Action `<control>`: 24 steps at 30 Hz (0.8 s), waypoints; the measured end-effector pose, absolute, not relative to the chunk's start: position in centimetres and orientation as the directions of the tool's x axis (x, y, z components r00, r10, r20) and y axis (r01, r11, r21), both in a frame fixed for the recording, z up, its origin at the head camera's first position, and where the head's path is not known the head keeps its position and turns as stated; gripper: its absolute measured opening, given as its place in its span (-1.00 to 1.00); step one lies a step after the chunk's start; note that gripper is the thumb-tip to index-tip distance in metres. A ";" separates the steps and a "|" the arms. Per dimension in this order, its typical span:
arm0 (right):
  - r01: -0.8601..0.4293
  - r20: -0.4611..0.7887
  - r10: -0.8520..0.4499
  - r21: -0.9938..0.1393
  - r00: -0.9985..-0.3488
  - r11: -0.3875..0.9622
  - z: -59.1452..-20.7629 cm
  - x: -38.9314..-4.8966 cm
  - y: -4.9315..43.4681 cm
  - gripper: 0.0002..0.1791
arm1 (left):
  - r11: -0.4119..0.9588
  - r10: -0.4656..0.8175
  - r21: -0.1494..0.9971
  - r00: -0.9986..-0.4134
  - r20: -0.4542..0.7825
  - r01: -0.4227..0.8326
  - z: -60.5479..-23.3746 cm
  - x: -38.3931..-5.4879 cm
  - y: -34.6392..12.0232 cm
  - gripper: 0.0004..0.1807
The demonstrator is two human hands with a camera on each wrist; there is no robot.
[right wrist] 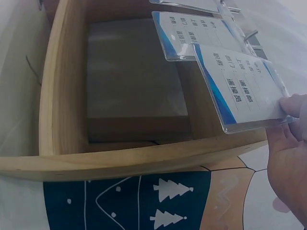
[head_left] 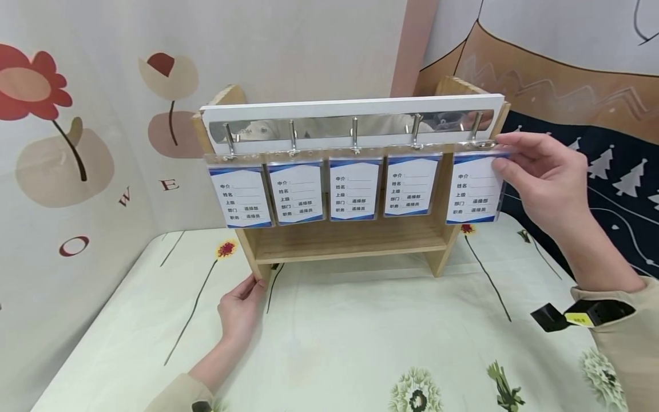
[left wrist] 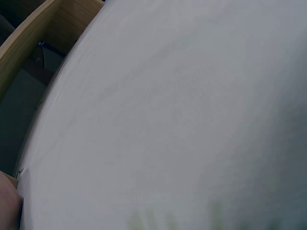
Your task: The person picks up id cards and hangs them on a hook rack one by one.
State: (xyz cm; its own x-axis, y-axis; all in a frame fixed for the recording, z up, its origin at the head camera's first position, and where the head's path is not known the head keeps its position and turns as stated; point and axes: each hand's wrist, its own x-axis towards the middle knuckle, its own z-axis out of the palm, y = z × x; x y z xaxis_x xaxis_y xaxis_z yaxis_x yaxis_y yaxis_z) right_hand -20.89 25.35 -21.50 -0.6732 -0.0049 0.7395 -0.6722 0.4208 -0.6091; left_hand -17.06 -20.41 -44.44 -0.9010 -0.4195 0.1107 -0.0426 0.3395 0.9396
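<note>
My right hand (head_left: pixel 556 180) pinches the upper right edge of the rightmost plastic badge holder (head_left: pixel 476 191), which sits at the last metal hook (head_left: pixel 476 123) of the rack. In the right wrist view this badge (right wrist: pixel 244 88) tilts out from the wooden frame, with thumb and fingers at its corner. Low on the left, my left hand (head_left: pixel 241 312) grips the foot of the wooden shelf (head_left: pixel 350 243). The left wrist view catches only a sliver of that hand (left wrist: pixel 7 203) and part of the wood (left wrist: pixel 19 43).
Several similar badges, including a middle one (head_left: pixel 353 191), hang in a row from hooks on a metal strip (head_left: pixel 324 129) across a white board (head_left: pixel 355 107). The shelf stands on a flower-print cloth (head_left: pixel 329 332), with patterned fabric (head_left: pixel 309 51) behind and at the sides.
</note>
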 end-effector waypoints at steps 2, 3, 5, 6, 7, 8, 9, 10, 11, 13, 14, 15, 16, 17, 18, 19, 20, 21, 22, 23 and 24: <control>-0.658 0.729 0.002 -0.618 -0.684 0.430 -21.5 -20.9 25.3 -0.58 | 0.339 -0.420 0.940 -0.901 0.109 -0.044 -44.4 -17.1 -20.4 -0.58; -0.651 0.724 0.006 -0.624 -0.690 0.433 -21.5 -20.8 25.3 -0.58 | 0.339 -0.419 0.940 -0.901 0.108 -0.045 -44.4 -17.1 -20.4 -0.58; -0.636 0.712 0.011 -0.635 -0.702 0.438 -21.4 -20.8 25.3 -0.59 | 0.339 -0.418 0.940 -0.902 0.107 -0.045 -44.4 -17.0 -20.4 -0.58; -0.630 0.704 0.012 -0.643 -0.710 0.436 -21.4 -20.8 25.3 -0.59 | 0.339 -0.418 0.940 -0.902 0.108 -0.045 -44.4 -17.0 -20.4 -0.58; -0.625 0.698 0.011 -0.649 -0.716 0.434 -21.4 -20.8 25.3 -0.60 | 0.340 -0.417 0.939 -0.902 0.107 -0.046 -44.4 -17.0 -20.4 -0.58; -0.621 0.691 0.010 -0.655 -0.722 0.430 -21.4 -20.8 25.3 -0.60 | 0.341 -0.417 0.939 -0.903 0.107 -0.046 -44.4 -17.0 -20.4 -0.58; -0.621 0.686 0.006 -0.662 -0.727 0.420 -21.4 -20.8 25.3 -0.60 | 0.342 -0.418 0.939 -0.902 0.108 -0.046 -44.5 -17.0 -20.5 -0.58; -0.623 0.681 0.002 -0.671 -0.732 0.402 -21.4 -20.8 25.4 -0.60 | 0.342 -0.419 0.939 -0.902 0.109 -0.045 -44.5 -17.1 -20.5 -0.58; -0.626 0.677 -0.003 -0.678 -0.736 0.385 -21.5 -20.9 25.4 -0.60 | 0.344 -0.419 0.938 -0.901 0.111 -0.044 -44.5 -17.0 -20.5 -0.58; -0.632 0.674 -0.012 -0.687 -0.739 0.357 -21.5 -21.0 25.5 -0.59 | 0.341 -0.420 0.939 -0.901 0.112 -0.043 -44.4 -17.0 -20.5 -0.59; -0.636 0.673 -0.015 -0.690 -0.739 0.346 -21.6 -21.1 25.6 -0.59 | 0.341 -0.421 0.939 -0.900 0.112 -0.042 -44.4 -17.0 -20.5 -0.59; -0.639 0.673 -0.019 -0.692 -0.739 0.336 -21.6 -21.2 25.6 -0.59 | 0.340 -0.422 0.940 -0.899 0.113 -0.042 -44.4 -17.0 -20.5 -0.59; -0.639 0.673 -0.023 -0.692 -0.740 0.335 -21.7 -21.3 25.7 -0.59 | 0.337 -0.424 0.940 -0.899 0.111 -0.043 -44.4 -16.9 -20.5 -0.59; -0.635 0.670 -0.025 -0.690 -0.742 0.347 -21.8 -21.4 25.7 -0.58 | 0.336 -0.423 0.941 -0.899 0.110 -0.043 -44.4 -16.9 -20.5 -0.59; -0.632 0.669 -0.027 -0.686 -0.742 0.360 -21.9 -21.5 25.7 -0.58 | 0.334 -0.424 0.941 -0.899 0.108 -0.044 -44.3 -16.9 -20.5 -0.59; -0.630 0.669 -0.029 -0.682 -0.743 0.371 -22.0 -21.6 25.6 -0.57 | 0.333 -0.423 0.942 -0.900 0.107 -0.045 -44.3 -16.9 -20.5 -0.59; -0.627 0.671 -0.030 -0.676 -0.741 0.388 -22.1 -21.7 25.6 -0.56 | 0.329 -0.422 0.943 -0.901 0.105 -0.044 -44.3 -16.8 -20.5 -0.59; -0.627 0.675 -0.031 -0.667 -0.737 0.403 -22.1 -21.8 25.5 -0.56 | 0.326 -0.421 0.944 -0.901 0.103 -0.045 -44.3 -16.9 -20.5 -0.59; -0.628 0.680 -0.032 -0.657 -0.732 0.417 -22.2 -21.9 25.5 -0.55 | 0.324 -0.419 0.945 -0.902 0.101 -0.045 -44.3 -16.9 -20.4 -0.59; -0.630 0.687 -0.030 -0.646 -0.726 0.431 -22.3 -22.0 25.4 -0.54 | 0.323 -0.416 0.945 -0.904 0.100 -0.044 -44.3 -16.8 -20.4 -0.59; -0.636 0.696 -0.028 -0.637 -0.717 0.437 -22.3 -22.1 25.3 -0.54 | 0.321 -0.416 0.946 -0.904 0.099 -0.044 -44.3 -16.9 -20.4 -0.59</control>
